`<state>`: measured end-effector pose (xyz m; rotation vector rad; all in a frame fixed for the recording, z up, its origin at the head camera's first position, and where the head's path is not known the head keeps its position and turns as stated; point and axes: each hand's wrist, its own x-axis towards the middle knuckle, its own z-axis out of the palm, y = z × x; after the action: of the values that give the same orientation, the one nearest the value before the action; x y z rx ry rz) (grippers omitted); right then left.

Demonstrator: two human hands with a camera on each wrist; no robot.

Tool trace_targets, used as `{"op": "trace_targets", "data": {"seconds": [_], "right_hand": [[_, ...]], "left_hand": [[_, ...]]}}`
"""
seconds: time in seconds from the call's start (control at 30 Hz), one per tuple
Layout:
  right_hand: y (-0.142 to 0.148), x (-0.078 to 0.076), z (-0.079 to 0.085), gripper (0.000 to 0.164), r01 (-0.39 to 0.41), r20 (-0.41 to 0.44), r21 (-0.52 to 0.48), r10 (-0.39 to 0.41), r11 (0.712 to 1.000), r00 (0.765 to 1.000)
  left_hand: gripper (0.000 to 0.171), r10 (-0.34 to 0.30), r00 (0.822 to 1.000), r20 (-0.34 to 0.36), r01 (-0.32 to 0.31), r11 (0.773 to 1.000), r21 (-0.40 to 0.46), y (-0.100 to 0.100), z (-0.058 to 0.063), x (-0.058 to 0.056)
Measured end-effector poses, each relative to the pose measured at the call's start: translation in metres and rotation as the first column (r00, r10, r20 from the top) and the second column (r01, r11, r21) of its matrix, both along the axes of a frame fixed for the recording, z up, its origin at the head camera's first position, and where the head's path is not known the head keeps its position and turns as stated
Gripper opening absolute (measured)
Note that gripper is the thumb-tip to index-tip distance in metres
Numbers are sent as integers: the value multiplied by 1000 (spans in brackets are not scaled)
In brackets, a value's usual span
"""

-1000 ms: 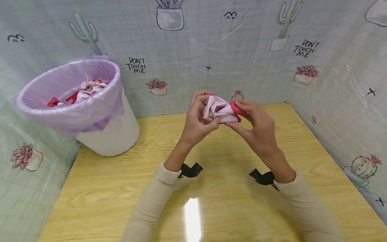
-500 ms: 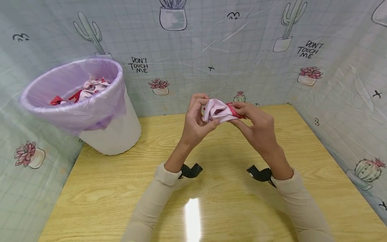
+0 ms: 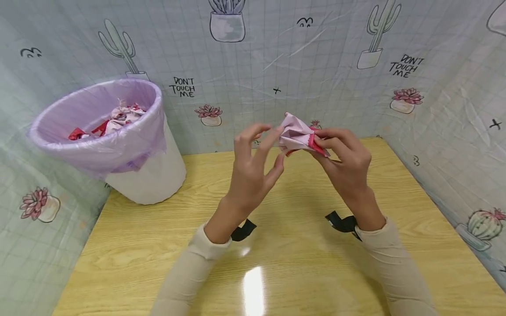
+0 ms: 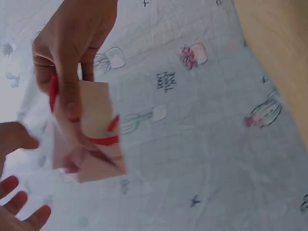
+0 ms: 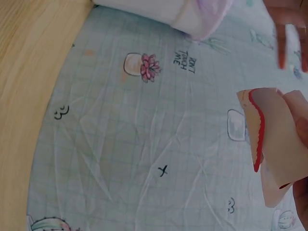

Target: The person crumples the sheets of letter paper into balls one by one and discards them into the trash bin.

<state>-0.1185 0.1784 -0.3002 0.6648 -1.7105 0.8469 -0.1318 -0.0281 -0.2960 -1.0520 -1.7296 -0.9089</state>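
Note:
A creased pink paper wrapper (image 3: 295,134) with red scalloped edges is held up over the far part of the table. The right hand (image 3: 348,162) pinches its right end between thumb and fingers. Beside its left end is the left hand (image 3: 250,173), fingers spread and loosely bent, fingertips close to the paper. In the left wrist view the wrapper (image 4: 98,113) hangs folded from the right hand's fingers, with the left fingertips apart from it. The right wrist view shows the folded wrapper (image 5: 281,137) at the right, its red wavy border facing the camera.
At the left stands a white bin (image 3: 160,184) with a purple liner (image 3: 136,142) over its rim. Several crumpled red and pink wrappers (image 3: 123,116) lie in it. A printed cloth (image 3: 253,66) hangs behind and beside the wooden table (image 3: 205,184).
The left hand has let go of the wrapper and drawn back a little to the left, its fingers spreading. The right hand keeps hold, and the wrapper's left end now tilts up.

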Motion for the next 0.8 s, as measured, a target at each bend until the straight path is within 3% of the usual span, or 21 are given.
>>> {"op": "trace_targets", "data": {"seconds": [0.07, 0.17, 0.27, 0.33, 0.5, 0.6, 0.7, 0.73, 0.8], "right_hand": [[-2, 0, 1, 26, -2, -12, 17, 2, 1000, 1000], [-6, 2, 3, 21, -15, -19, 26, 16, 1000, 1000], [-11, 5, 6, 19, -50, -2, 11, 50, 999, 999], [-15, 8, 8, 22, -96, 27, -17, 97, 995, 995], [-21, 14, 10, 32, -239, 112, -109, 251, 965, 961], [-22, 17, 12, 25, -271, 170, -138, 292, 953, 941], [-20, 19, 16, 24, -333, 268, -149, 362, 931, 893], [-18, 19, 17, 25, -374, 306, -153, 404, 915, 862], [-14, 19, 20, 29, -484, 382, -166, 508, 859, 772]], "left_hand": [[60, 66, 994, -85, -75, 991, -107, -1, 6, 3], [68, 117, 984, -134, -149, 952, -266, -4, 14, 0], [70, 110, 982, -155, -159, 924, -348, -8, 16, -8], [63, 90, 979, -183, -151, 923, -354, -10, 16, -13], [46, 11, 978, -210, -77, 949, -307, -15, 16, -22], [45, -11, 985, -173, -41, 956, -290, -20, 17, -23], [46, -24, 997, -69, 4, 963, -271, -25, 15, -23], [47, -38, 999, -21, 32, 967, -254, -27, 14, -23], [47, -79, 994, 70, 92, 973, -211, -30, 14, -22]]}}
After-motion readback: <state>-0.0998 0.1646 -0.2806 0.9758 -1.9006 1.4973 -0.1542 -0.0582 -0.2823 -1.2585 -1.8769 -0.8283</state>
